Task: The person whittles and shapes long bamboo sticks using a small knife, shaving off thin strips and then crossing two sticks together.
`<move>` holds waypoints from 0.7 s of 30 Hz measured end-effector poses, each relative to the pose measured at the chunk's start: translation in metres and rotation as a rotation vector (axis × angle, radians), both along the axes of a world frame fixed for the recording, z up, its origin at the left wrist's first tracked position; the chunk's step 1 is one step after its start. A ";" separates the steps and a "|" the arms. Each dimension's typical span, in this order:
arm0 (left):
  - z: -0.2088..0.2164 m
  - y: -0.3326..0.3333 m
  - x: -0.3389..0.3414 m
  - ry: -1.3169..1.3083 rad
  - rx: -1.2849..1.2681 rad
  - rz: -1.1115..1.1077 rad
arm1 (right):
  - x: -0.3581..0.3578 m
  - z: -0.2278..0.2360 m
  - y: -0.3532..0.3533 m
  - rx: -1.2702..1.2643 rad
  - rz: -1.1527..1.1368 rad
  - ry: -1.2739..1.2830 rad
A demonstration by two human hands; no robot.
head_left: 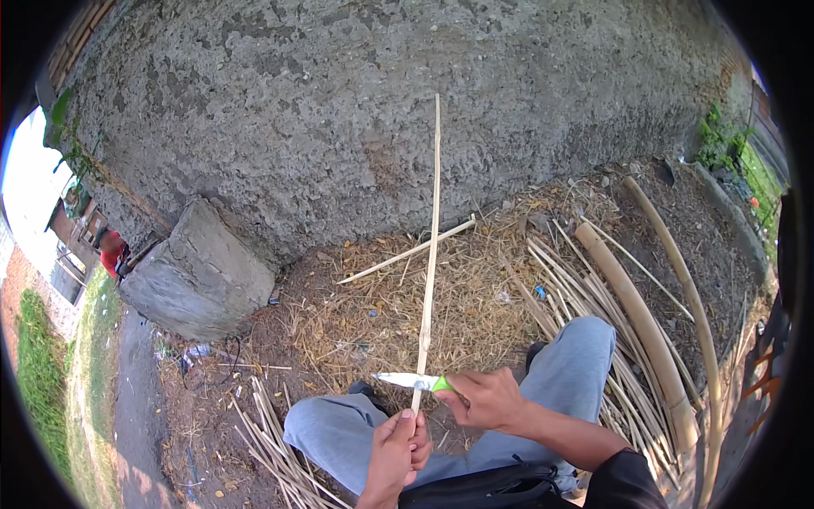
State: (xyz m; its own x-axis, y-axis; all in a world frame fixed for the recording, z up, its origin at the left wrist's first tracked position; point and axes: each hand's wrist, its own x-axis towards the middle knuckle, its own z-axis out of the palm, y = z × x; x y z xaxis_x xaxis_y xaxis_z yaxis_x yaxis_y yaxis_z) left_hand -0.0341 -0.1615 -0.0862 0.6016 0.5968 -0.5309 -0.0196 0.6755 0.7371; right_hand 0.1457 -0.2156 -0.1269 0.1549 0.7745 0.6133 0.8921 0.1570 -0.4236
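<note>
Black bag: a dark bag (492, 490) is seen at 6 o'clock, nearest the camera, across the lap.
Left hand: the left hand (397, 445) is closed in a fist around the lower end of a thin bamboo strip (432, 246).
Right hand: the right hand (485, 399), just toward 1 o'clock of the left, is wrapped around the green handle of a knife (411, 382).
Knife: the pale blade is pointed toward 9 o'clock and laid across the strip just above the left fist, touching it.
Key relation: the strip's long axis runs from the left fist toward 12 o'clock, almost upright in the picture; the blade crosses it nearly square. The left hand is the nearer to the strip's base.
Knees: grey trousers (577, 365) are spread to either side of the hands.
Ground: straw litter (381, 314) and loose split canes (593, 297) are scattered; thick bamboo poles (640, 322) lie at 3 o'clock.
Farther: a concrete block (199, 271) sits at 9 o'clock, against a rough grey wall (339, 102).
Packages, labels, signs: none can be made out.
</note>
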 end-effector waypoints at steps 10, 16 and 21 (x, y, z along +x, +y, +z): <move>-0.002 0.010 -0.007 -0.051 -0.070 -0.034 | 0.057 -0.017 0.041 -0.012 -0.307 0.133; 0.004 0.018 -0.009 -0.135 -0.202 -0.057 | 0.007 0.011 0.016 -0.026 0.040 0.081; -0.016 0.025 -0.016 -0.309 -0.403 -0.108 | 0.031 0.007 0.029 -0.042 -0.132 0.165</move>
State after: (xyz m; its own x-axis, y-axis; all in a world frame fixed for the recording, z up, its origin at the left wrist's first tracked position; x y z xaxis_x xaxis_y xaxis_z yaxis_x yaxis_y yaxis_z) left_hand -0.0505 -0.1365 -0.1025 0.8136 0.3075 -0.4935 -0.1096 0.9146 0.3892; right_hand 0.1765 -0.1870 -0.1200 0.3528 0.7653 0.5384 0.8216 0.0220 -0.5696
